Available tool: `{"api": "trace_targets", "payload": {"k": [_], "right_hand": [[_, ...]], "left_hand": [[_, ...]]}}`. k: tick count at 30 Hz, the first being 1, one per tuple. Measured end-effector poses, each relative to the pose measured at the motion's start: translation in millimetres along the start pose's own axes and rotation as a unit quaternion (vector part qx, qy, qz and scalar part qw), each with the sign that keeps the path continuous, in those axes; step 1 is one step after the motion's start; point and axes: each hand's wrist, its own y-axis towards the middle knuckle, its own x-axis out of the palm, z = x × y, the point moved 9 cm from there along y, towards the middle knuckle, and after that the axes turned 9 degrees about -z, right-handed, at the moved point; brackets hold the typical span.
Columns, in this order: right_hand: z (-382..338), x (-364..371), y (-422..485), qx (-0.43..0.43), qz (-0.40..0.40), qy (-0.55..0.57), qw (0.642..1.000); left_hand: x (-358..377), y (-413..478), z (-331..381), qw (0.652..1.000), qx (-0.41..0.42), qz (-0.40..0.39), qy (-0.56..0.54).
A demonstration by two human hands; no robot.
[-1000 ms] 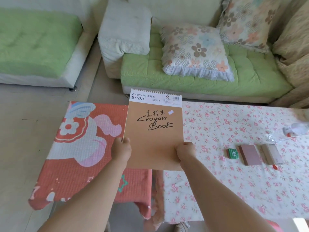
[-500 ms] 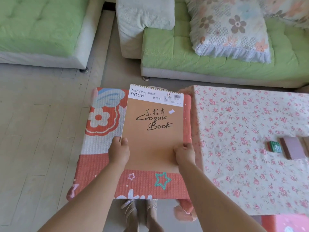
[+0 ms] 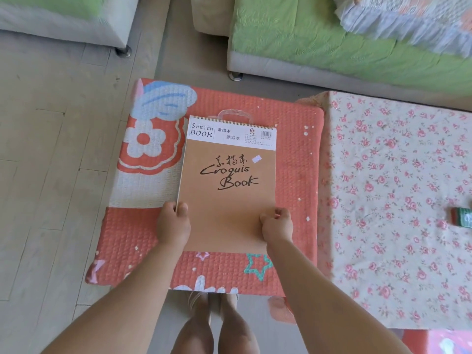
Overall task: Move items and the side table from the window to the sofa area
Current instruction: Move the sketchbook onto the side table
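The sketch book, a brown spiral-bound pad lettered "Croquis Book" under a white "Sketch Book" strip, is held by its 2 long edges near the lower end. The left hand grips the left edge, its fingers curled round it with the thumb on the cover. The right hand grips the right edge, its fingers bunched tight on the rim. Neither hand holds anything else.

Beyond the fingers the book reaches out over the middle of the side table. The table's top is hidden under a red quilted cover with a blue-and-white cartoon figure. Whether the book rests on that cover or hangs just above it cannot be told. A clear plastic handle shows past the book's far, spiral edge.

Right of the right hand's fingers, close against the side table, begins a tabletop under a cloth of small pink roses. Well right of the fingers a small green box lies on it, cut by the picture's edge.

Far beyond the fingers stands a green-seated sofa with a frilled floral cushion. A 2nd sofa stands beyond and to the left. Left of the left hand's fingers is grey plank floor. Nearer than the fingers, between the forearms, the person's bare legs stand at the side table's near edge.
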Motion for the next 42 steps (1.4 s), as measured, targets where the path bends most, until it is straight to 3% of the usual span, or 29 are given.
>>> {"api": "trace_targets", "payload": {"k": [10,19,33,42], "right_hand": [[-1.0,4.9,4.9,-0.01,0.031,-0.095,0.995],[-9.8,-9.4,-6.4,-0.016,-0.018,-0.112,0.993],[-55.2,-77.2,-99.0,-0.057,0.013,0.037,0.998],[-19.8,-117.3,-173.9,-0.031,0.073,0.202,0.976]], "left_hand": [[-8.4,-11.7,8.4,0.99,0.003,0.07,0.121],[-13.5,-25.6,15.9,0.993,-0.015,0.051,0.105],[-24.8,-99.9,124.2,0.996,0.08,-0.009,0.043],[-26.6,-163.2,175.2,0.979,0.174,-0.094,0.047]]}}
